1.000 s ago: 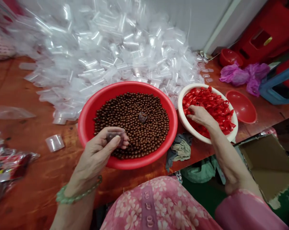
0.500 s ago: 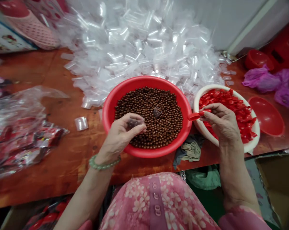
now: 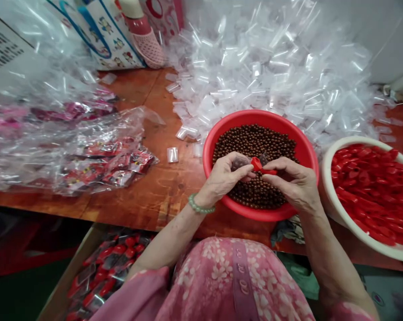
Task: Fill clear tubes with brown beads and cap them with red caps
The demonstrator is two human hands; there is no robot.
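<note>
Over the red basin [image 3: 209, 154], my left hand [image 3: 221, 178] grips a small clear plastic container [image 3: 240, 162] filled with brown balls. My right hand [image 3: 296, 180] pinches a red plastic cap [image 3: 256, 164] by its narrow end. The cap's wide end is at the container's mouth, close to my left fingertips; I cannot tell whether it is seated. Small, shiny brown balls [image 3: 251, 136] fill much of the basin. Another small clear container [image 3: 263, 158] lies among them, partly hidden behind the cap.
A heap of clear plastic containers [image 3: 254, 71] rises behind the basin. Right of it stands a white basin [image 3: 327, 183] of red caps [image 3: 371, 196]. Bagged red packets [image 3: 104, 165] lie left. Below the table edge, a box holds red-capped containers [image 3: 104, 267]. A bottle [image 3: 146, 42] stands at the back.
My right hand has brought the red cap left from beside the white basin to the container in my left hand. The view has turned left, showing more of the table there.
</note>
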